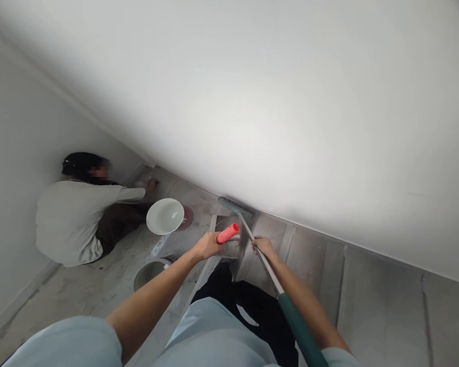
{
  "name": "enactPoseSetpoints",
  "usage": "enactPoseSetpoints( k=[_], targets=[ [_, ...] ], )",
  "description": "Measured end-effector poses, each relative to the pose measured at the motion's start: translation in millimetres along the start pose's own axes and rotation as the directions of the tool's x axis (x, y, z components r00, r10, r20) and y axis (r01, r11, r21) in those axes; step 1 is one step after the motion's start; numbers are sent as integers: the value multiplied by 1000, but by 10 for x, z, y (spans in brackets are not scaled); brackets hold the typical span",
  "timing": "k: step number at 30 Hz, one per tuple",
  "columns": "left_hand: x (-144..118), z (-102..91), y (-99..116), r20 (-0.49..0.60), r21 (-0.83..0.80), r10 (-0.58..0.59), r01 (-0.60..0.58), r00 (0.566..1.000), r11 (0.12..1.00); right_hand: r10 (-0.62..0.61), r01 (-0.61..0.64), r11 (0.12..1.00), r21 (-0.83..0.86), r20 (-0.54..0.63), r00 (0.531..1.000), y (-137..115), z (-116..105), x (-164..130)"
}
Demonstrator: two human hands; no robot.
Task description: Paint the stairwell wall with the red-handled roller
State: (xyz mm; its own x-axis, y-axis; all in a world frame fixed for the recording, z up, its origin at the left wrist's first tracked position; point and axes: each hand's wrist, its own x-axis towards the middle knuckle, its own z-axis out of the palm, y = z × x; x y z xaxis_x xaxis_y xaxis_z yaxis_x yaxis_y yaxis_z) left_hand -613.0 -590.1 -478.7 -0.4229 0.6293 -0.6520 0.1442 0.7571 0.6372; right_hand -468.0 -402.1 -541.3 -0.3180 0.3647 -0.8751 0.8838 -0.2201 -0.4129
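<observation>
My left hand (206,247) grips a tool with a red handle (228,233), held out in front of me above a grey stepladder (229,239). My right hand (264,248) is closed around the metal pole (270,275) of a long brush; the pole's lower part is green (300,331). The brush head (235,206) rests against the base of the white wall (275,112). I look steeply down from a height at my legs and the floor.
A co-worker (74,219) in a pale shirt crouches at the left corner, one hand (151,184) at the wall base. A white bucket (165,215) stands near a dark red lid. A grey bucket (151,271) sits under my left arm. Grey tiled floor (382,306) spreads right.
</observation>
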Motion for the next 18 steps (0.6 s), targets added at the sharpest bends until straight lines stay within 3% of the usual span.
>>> enactPoseSetpoints(
  k=[5, 9, 11, 13, 16, 18],
  targets=[
    [-14, -119, 103, 46, 38, 3, -5, 999, 999, 154, -150, 984, 95, -33, 988, 218, -290, -626],
    [-120, -361, 282, 116, 48, 63, -69, 991, 996, 156, -149, 946, 288, 0, 988, 566, -677, -1573],
    [-201, -399, 475, 151, 53, 87, -96, 985, 994, 204, -191, 905, 379, 6, 979, 978, -880, -2115],
    [-279, -290, 747, 175, 82, 97, -113, 980, 990, 264, -238, 844, 481, 14, 964, 1547, -1079, -2616],
    [-388, 132, 1265, 206, 120, 112, -139, 972, 983, 357, -214, 750, 625, -112, 927, 2495, -1357, -3262],
    [-489, 482, 1670, 245, 109, 131, -162, 961, 981, 390, -204, 735, 646, -157, 907, 3035, -1515, -3705]
  ],
)
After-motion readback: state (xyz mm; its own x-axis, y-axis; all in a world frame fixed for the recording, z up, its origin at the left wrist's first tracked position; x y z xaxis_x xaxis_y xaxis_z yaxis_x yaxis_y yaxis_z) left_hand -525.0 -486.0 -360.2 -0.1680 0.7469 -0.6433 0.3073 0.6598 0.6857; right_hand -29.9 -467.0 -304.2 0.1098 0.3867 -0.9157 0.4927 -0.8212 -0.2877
